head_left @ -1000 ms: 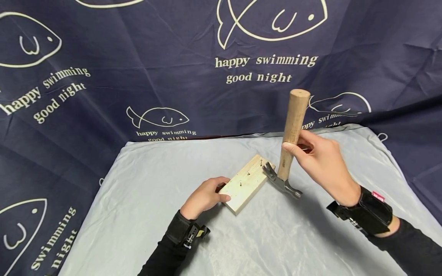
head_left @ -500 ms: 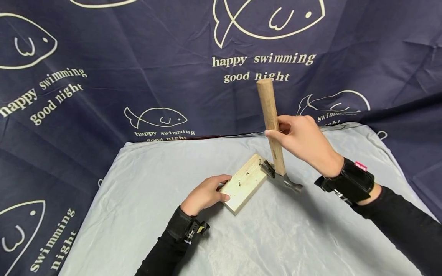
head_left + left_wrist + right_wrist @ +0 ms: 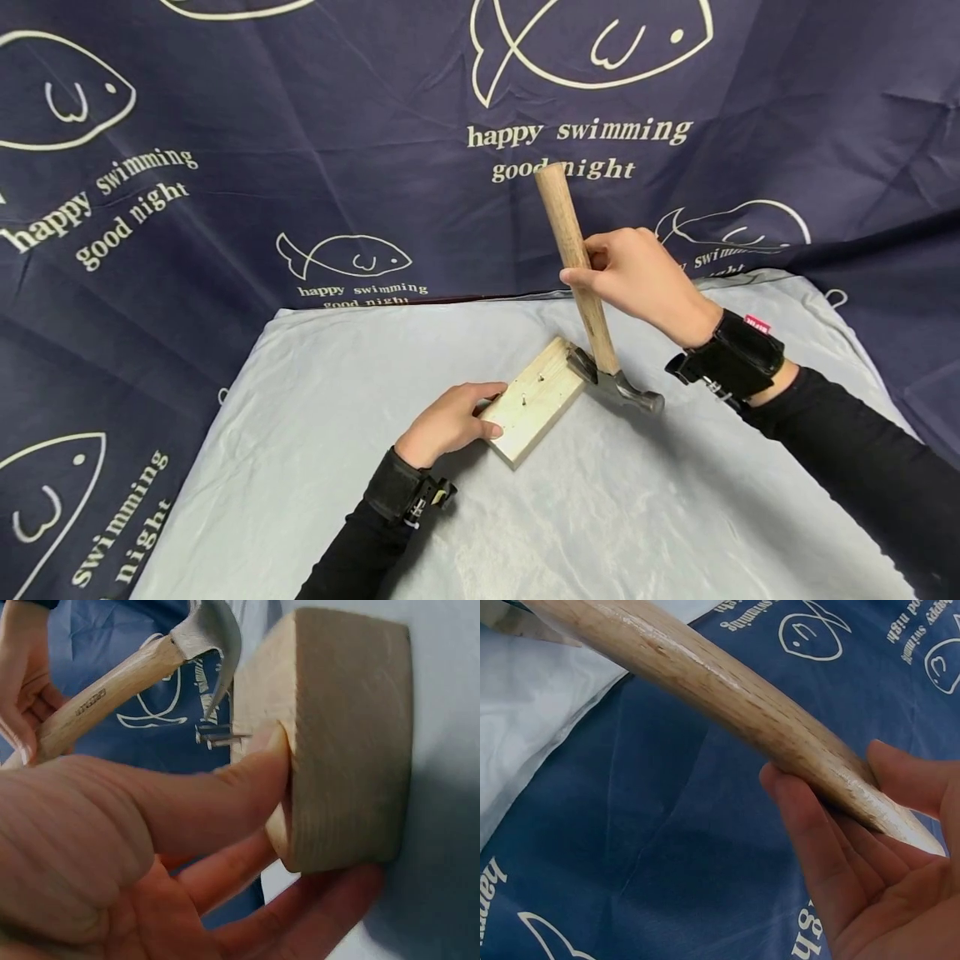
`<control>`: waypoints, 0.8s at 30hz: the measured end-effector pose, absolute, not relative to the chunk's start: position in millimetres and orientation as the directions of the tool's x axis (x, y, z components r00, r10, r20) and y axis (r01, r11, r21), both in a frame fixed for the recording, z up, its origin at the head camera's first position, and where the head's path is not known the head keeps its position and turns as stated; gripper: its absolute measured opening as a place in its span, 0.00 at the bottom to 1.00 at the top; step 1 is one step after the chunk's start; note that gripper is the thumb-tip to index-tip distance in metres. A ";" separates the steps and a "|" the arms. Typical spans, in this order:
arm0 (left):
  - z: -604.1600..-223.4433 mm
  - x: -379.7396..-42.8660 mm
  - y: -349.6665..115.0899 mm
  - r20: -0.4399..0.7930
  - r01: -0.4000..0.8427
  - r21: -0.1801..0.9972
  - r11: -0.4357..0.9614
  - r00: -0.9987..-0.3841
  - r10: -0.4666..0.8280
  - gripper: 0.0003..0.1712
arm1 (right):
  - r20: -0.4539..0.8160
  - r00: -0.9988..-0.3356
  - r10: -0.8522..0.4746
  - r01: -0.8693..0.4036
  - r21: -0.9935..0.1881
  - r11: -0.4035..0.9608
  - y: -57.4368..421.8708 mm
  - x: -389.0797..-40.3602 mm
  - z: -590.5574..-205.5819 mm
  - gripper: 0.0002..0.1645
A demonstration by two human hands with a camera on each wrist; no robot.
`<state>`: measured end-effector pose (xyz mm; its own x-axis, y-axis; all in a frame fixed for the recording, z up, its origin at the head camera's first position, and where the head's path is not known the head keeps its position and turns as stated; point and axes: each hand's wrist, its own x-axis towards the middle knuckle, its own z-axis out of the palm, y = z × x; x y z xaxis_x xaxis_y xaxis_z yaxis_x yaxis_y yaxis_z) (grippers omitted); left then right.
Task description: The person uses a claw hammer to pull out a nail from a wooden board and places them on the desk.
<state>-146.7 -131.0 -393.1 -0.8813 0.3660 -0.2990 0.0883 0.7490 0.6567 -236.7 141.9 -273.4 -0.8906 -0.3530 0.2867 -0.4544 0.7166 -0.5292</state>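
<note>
A pale wooden board (image 3: 547,417) lies slantwise on the cloth, with several nails (image 3: 217,739) standing in its top face. My left hand (image 3: 446,423) grips the near end, thumb on the top face and fingers along the far left side. In my right hand (image 3: 647,282) is a claw hammer (image 3: 573,237), pinched about midway along its wooden handle between thumb and fingers. The handle points up and leans left. Its claw (image 3: 582,364) overlaps the board's far end, where it covers the farthest nail. The striking face (image 3: 654,404) juts out past the board's right edge.
Pale grey-blue cloth (image 3: 315,433) covers the table. Behind it hangs a dark blue curtain (image 3: 225,200) printed with white fish and lettering. A black strap with a small camera mount (image 3: 408,487) sits on each wrist.
My right hand has moved left and up, tipping the hammer handle from a rightward lean to a leftward one. The claw stays around the farthest nail. My left hand and the board keep their place.
</note>
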 end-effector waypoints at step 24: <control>-393.4 -143.3 -133.4 -0.250 0.203 0.615 0.762 -0.867 0.432 0.38 | 0.263 -0.867 -0.423 -0.498 -0.494 0.713 115.5 -250.3 -257.4 0.11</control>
